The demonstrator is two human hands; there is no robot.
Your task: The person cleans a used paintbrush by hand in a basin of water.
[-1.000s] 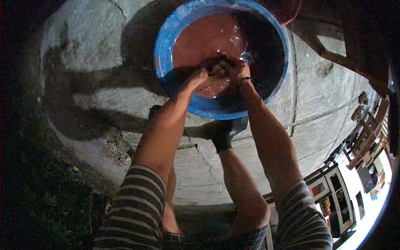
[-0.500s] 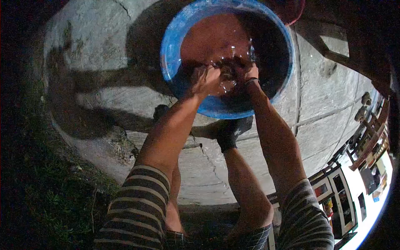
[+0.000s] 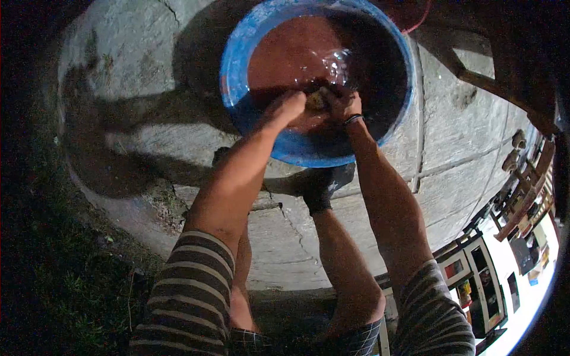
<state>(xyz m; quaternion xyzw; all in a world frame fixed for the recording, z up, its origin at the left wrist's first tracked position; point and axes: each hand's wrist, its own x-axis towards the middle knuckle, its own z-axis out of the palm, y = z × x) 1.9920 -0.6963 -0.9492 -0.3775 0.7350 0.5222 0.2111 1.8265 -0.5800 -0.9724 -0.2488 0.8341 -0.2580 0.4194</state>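
A round blue tub holds reddish-brown water with bright glints on it. Both my hands are over the near half of the tub, close together at the water. Between them is a small yellowish-brown object, too dark and blurred to name. My left hand is closed at its left side. On the right, my right hand, with a dark band at the wrist, has its fingers bent round the other side of the object.
Cracked concrete ground surrounds the tub, and my feet are just below its near rim. Dark grass lies at the lower left. A wooden frame stands at the right, with a cabinet at the lower right.
My right hand has moved left, towards my left hand. The yellowish-brown object now shows more clearly between them. The tub appears slightly further left in view.
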